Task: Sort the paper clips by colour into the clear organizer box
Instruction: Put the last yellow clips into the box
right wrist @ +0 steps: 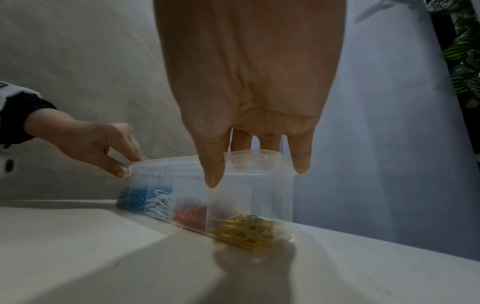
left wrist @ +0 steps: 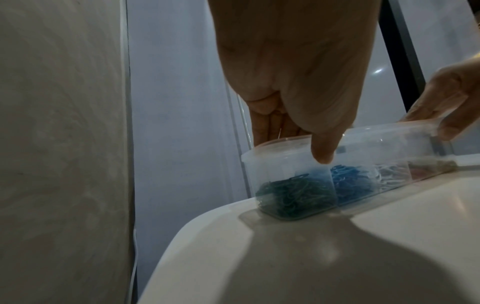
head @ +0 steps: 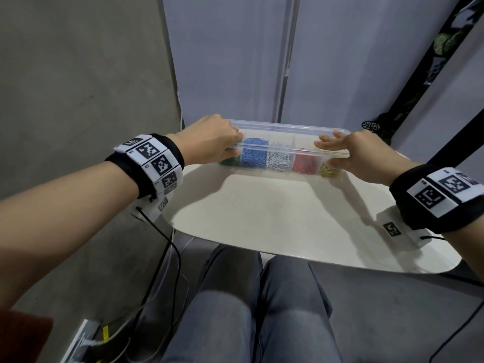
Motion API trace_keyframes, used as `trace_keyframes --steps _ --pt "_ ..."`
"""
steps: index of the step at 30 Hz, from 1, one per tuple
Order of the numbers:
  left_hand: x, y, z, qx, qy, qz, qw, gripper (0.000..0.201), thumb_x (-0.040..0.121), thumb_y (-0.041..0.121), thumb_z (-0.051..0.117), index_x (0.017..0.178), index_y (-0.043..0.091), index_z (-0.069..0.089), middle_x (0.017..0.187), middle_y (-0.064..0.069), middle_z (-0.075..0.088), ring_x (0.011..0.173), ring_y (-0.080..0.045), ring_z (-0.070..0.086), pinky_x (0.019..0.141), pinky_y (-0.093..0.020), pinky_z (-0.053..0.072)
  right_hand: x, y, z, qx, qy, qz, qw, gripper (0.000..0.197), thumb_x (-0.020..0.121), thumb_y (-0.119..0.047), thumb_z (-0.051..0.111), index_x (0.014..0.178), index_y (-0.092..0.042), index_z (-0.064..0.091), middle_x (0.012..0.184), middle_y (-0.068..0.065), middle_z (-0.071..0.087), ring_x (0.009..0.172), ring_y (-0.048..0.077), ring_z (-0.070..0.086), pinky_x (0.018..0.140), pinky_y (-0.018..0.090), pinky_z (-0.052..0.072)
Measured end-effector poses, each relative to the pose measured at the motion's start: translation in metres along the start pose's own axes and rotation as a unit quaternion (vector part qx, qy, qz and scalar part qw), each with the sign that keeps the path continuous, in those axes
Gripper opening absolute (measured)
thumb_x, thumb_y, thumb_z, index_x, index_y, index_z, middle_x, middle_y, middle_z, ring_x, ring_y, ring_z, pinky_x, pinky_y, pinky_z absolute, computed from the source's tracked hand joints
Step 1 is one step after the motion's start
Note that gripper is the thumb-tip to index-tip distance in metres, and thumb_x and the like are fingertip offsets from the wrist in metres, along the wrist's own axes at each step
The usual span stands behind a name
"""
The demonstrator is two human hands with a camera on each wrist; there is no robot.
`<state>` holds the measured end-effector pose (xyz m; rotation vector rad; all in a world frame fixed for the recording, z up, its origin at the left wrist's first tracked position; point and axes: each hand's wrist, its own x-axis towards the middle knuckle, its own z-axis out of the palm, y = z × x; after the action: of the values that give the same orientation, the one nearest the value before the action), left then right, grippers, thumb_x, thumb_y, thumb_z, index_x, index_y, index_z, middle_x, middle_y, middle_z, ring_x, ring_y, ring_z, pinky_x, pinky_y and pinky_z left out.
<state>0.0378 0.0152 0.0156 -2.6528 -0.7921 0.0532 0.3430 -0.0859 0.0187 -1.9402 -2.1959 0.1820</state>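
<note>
The clear organizer box [head: 288, 129] stands at the far edge of the white table [head: 275, 218], with a clear lid on top. Its compartments hold green [head: 231, 161], blue [head: 252, 155], white [head: 280, 158], red [head: 305, 163] and yellow paper clips [head: 327, 172], one colour each. My left hand [head: 209, 140] grips the box's left end, thumb on the front wall [left wrist: 322, 152] and fingers over the lid. My right hand [head: 351, 150] holds the right end the same way, its thumb [right wrist: 213, 174] down the front wall above the yellow clips [right wrist: 246, 230].
A pale partition wall stands right behind the box. A dark leafy plant [head: 387, 121] is at the back right. Cables [head: 167, 258] hang off the table's left side to the floor. My knees [head: 262, 310] are under the near table edge.
</note>
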Motion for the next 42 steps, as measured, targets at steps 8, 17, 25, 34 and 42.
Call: trace_keyframes --steps 8,17,25,34,42 --pt "-0.003 0.009 -0.001 0.016 0.004 -0.014 1.000 0.024 0.094 0.022 0.045 0.089 0.003 0.059 0.083 -0.015 0.066 0.067 -0.038 0.059 0.056 -0.034 0.032 -0.002 -0.002 0.002 -0.029 0.018 0.002 0.999 0.049 0.085 -0.017 0.067 0.131 -0.028 0.056 0.140 -0.011 0.049 0.137 0.017 0.038 0.108 0.041 0.034" --pt "0.007 -0.005 -0.030 -0.081 -0.036 -0.090 0.992 0.055 0.077 0.049 0.072 0.121 0.019 0.058 0.112 -0.004 0.064 0.099 -0.028 0.059 0.076 -0.034 0.045 0.007 -0.024 -0.025 -0.031 -0.014 0.024 0.999 0.045 0.073 -0.019 0.078 0.116 -0.019 0.068 0.129 -0.003 0.061 0.120 0.022 0.055 0.097 0.035 0.044" --pt "0.021 -0.017 -0.016 -0.102 -0.117 -0.101 0.983 0.079 0.069 0.060 0.070 0.128 0.013 0.048 0.118 -0.004 0.058 0.103 -0.025 0.056 0.080 -0.035 0.047 0.023 -0.021 -0.030 0.006 -0.086 0.074 0.993 0.052 0.062 -0.032 0.083 0.098 -0.022 0.046 0.075 0.001 0.055 0.068 0.018 0.051 0.064 0.037 0.045" --pt "0.041 -0.006 -0.010 -0.157 -0.072 -0.108 0.979 0.069 0.064 0.059 0.072 0.116 0.017 0.054 0.101 0.000 0.055 0.088 -0.022 0.053 0.075 -0.037 0.047 0.016 -0.003 -0.035 -0.017 -0.069 0.072 0.995 0.059 0.062 -0.034 0.084 0.103 -0.022 0.043 0.074 -0.001 0.051 0.070 0.017 0.046 0.058 0.034 0.039" --pt "0.070 0.017 -0.023 -0.176 -0.101 -0.106 0.973 0.071 0.061 0.057 0.076 0.113 0.015 0.054 0.110 -0.004 0.056 0.097 -0.025 0.056 0.084 -0.041 0.049 0.002 0.022 -0.042 0.004 -0.084 0.133 0.988 0.064 0.065 -0.025 0.084 0.118 -0.019 0.047 0.120 0.007 0.056 0.090 0.023 0.055 0.080 0.035 0.047"
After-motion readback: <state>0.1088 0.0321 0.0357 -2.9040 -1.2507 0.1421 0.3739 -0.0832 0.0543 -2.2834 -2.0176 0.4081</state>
